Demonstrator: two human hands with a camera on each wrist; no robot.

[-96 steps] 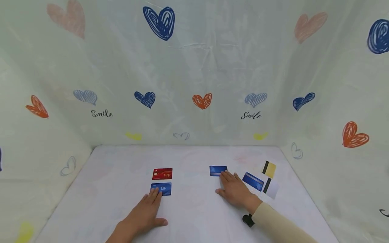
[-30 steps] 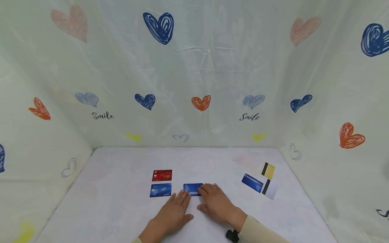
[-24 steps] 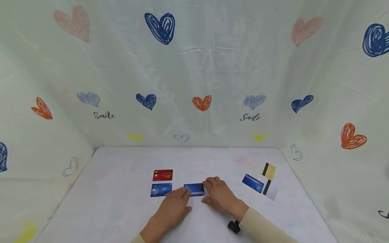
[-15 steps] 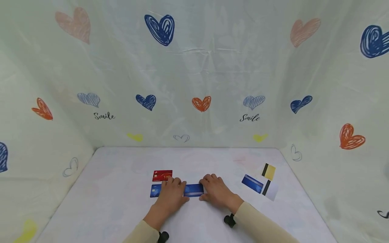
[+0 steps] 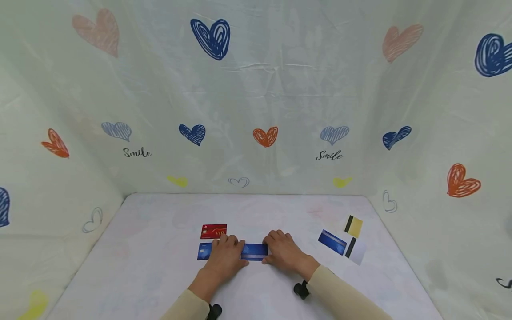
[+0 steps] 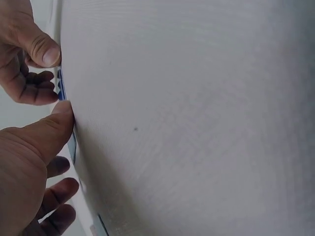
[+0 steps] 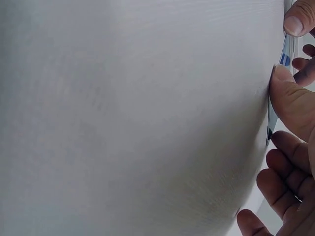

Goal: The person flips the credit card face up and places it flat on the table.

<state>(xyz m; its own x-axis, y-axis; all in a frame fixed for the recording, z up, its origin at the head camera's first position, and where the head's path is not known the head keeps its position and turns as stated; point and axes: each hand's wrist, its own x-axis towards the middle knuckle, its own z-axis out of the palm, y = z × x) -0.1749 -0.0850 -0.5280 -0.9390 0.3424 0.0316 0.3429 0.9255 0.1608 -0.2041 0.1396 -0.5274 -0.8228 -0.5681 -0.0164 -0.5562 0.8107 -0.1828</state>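
Note:
Between my two hands a blue card (image 5: 254, 252) with a pale stripe lies on the white table. My left hand (image 5: 225, 257) grips its left end, thumb on the near edge and fingers bent at the far edge. The right end is pinched the same way by my right hand (image 5: 285, 252). Beneath the left hand, a blue VIP card (image 5: 204, 251) shows only its left part. A red VIP card (image 5: 210, 230) lies just behind it, one corner near the left knuckles. In the left wrist view the card (image 6: 61, 84) appears as a thin blue edge beside the left thumb (image 6: 51, 128).
To the right lie another blue striped card (image 5: 333, 242), a yellow card (image 5: 355, 226) with a black stripe and a white card (image 5: 357, 252) with a black stripe. A curtain (image 5: 256, 98) printed with hearts encloses the white table (image 5: 140, 249) at the back and sides.
The blue card came left and nearer under my right hand, up beside the blue VIP card. My left hand left the VIP card and took the blue card's left end. Lately both hands stay nearly still.

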